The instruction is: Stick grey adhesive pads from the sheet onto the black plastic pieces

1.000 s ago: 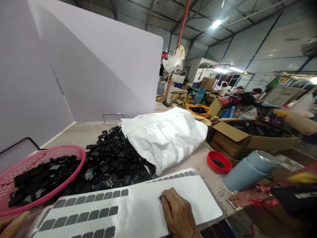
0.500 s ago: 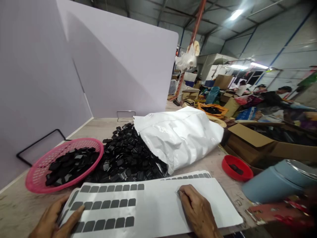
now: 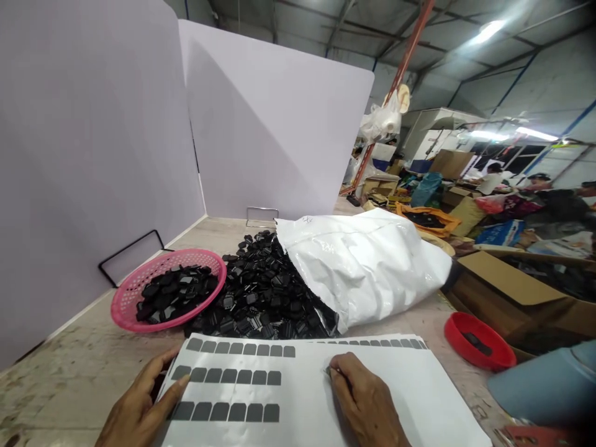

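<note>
A stack of white sheets (image 3: 307, 397) lies at the table's front, with rows of dark grey, round-cornered stickers on the left part of the top sheet and bare white on the right. My left hand (image 3: 139, 400) grips the left edge of the stack, thumb on top over the stickers and fingers at the side. Over the bare part, my right hand (image 3: 365, 397) rests with thumb and forefinger pinched on a small greyish piece (image 3: 327, 370), mostly hidden by the fingertips. Beyond the sheets spreads a heap of small black plastic pieces (image 3: 261, 292).
A pink basket (image 3: 121, 304) of black pieces stands at the left. Behind the sheets lies a white plastic bag (image 3: 363, 267), its mouth toward the heap. At the right are a red dish (image 3: 505, 357), a blue-grey flask (image 3: 535, 385) and a cardboard box (image 3: 507, 279). White panels (image 3: 270, 124) rise behind.
The view has turned left, so everything sits further right in the picture. My right hand has shifted slightly left over the sheet, still pinched. My left hand keeps its hold on the sheets.
</note>
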`<state>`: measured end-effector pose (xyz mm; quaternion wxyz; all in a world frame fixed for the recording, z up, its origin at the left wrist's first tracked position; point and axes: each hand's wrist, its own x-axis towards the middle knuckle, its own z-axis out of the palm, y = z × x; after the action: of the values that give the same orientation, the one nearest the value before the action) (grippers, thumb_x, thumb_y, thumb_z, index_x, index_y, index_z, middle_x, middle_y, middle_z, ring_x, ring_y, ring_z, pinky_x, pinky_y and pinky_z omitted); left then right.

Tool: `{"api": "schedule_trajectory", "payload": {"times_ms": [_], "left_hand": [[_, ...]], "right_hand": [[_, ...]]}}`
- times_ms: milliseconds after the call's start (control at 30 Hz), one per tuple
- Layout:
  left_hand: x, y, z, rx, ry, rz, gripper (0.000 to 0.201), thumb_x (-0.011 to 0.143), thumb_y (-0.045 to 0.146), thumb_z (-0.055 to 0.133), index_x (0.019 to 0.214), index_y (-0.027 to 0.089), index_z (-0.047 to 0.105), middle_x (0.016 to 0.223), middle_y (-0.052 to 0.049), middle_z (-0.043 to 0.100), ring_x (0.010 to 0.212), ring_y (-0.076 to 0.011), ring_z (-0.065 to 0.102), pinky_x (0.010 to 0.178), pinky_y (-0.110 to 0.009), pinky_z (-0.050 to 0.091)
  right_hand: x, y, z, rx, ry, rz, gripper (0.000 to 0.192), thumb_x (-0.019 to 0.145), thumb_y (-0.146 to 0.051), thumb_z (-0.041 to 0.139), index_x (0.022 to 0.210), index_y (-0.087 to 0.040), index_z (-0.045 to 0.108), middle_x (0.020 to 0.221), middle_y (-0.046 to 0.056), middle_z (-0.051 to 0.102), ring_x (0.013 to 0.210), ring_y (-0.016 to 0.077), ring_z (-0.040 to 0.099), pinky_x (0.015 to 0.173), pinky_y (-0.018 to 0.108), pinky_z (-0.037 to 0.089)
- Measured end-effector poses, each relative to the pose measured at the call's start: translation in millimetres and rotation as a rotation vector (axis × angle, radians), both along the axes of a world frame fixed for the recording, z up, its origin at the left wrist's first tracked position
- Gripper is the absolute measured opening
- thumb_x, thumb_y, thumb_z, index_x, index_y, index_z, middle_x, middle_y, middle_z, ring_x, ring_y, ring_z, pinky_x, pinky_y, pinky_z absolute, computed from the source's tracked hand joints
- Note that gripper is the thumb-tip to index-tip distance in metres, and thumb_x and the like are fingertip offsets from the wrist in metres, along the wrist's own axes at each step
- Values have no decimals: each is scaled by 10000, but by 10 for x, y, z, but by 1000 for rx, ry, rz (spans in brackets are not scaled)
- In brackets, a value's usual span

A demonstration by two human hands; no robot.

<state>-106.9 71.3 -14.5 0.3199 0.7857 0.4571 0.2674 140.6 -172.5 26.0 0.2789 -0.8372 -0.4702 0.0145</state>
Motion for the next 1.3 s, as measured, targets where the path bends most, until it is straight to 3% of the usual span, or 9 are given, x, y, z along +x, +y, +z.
{"api": "schedule_trajectory", "payload": {"times_ms": [133, 233, 333, 433, 533, 900, 1033, 1200, 1300], "left_hand": [[-45, 41, 17, 505, 136, -62, 471, 899, 426, 371, 1256, 129, 451, 1211, -190, 562, 1137, -357, 515, 969, -548, 387], [172, -104, 153, 812, 69, -244, 482, 911, 349, 443, 1347, 151, 384, 1338, -177, 490, 1247, -332, 434, 1034, -505, 344], [544, -341, 195, 939, 47, -531, 501, 871, 342, 563, 1325, 161, 448, 1378, -140, 494, 1314, -311, 374, 1028, -401, 373], [846, -536, 102, 944, 13, -792, 593, 821, 522, 591, 1290, 167, 514, 1326, -135, 561, 1276, -349, 420, 985, -406, 397], [951, -620, 6, 872, 53, -905, 675, 823, 607, 535, 1356, 198, 466, 1306, -106, 587, 1228, -328, 478, 1001, -394, 362], [941, -690, 1, 1004, 151, -892, 572, 845, 582, 528, 1277, 208, 540, 1208, -27, 659, 954, -282, 591, 836, -375, 350], [943, -735, -49, 1019, 155, -829, 566, 832, 568, 553, 1257, 194, 551, 1201, -35, 659, 968, -285, 547, 867, -400, 306], [948, -723, -30, 1146, 116, -781, 533, 846, 584, 517, 1218, 208, 587, 1192, 19, 658, 953, -253, 498, 844, -386, 293], [965, -704, 8, 1222, 94, -756, 548, 857, 637, 455, 1157, 211, 627, 1142, 33, 678, 917, -238, 494, 828, -378, 302]], "right_hand": [[-80, 111, -4, -42, -105, 56, 212, 917, -176, 288, 846, -237, 479, 752, 8, 587, 604, 182, 598, 551, 302, 434], [-92, 218, -33, -94, -201, 16, 209, 911, -146, 297, 800, -240, 447, 721, 5, 554, 586, 192, 577, 540, 309, 382], [-99, 368, -59, -140, -303, -17, 205, 887, -99, 341, 778, -244, 437, 719, 9, 547, 613, 204, 572, 564, 316, 346], [-124, 517, -74, -163, -364, -16, 187, 864, -74, 398, 813, -241, 463, 757, 18, 569, 640, 210, 570, 582, 317, 333], [-154, 611, -86, -156, -378, 6, 177, 847, -67, 444, 827, -241, 470, 771, 17, 576, 653, 206, 567, 587, 311, 325], [-184, 649, -53, -112, -322, 86, 194, 867, -53, 406, 818, -225, 482, 764, 41, 585, 675, 220, 556, 582, 318, 326], [-163, 660, -8, -77, -233, 70, 145, 872, -101, 447, 879, -224, 523, 828, 40, 620, 739, 201, 586, 632, 285, 367], [-76, 683, 60, -88, -45, 60, 162, 814, -97, 496, 717, -227, 502, 678, -37, 601, 616, 131, 569, 559, 221, 359], [-75, 661, 73, -98, 32, 38, 163, 825, -113, 490, 702, -220, 503, 688, -43, 603, 639, 118, 571, 567, 203, 360]]}}
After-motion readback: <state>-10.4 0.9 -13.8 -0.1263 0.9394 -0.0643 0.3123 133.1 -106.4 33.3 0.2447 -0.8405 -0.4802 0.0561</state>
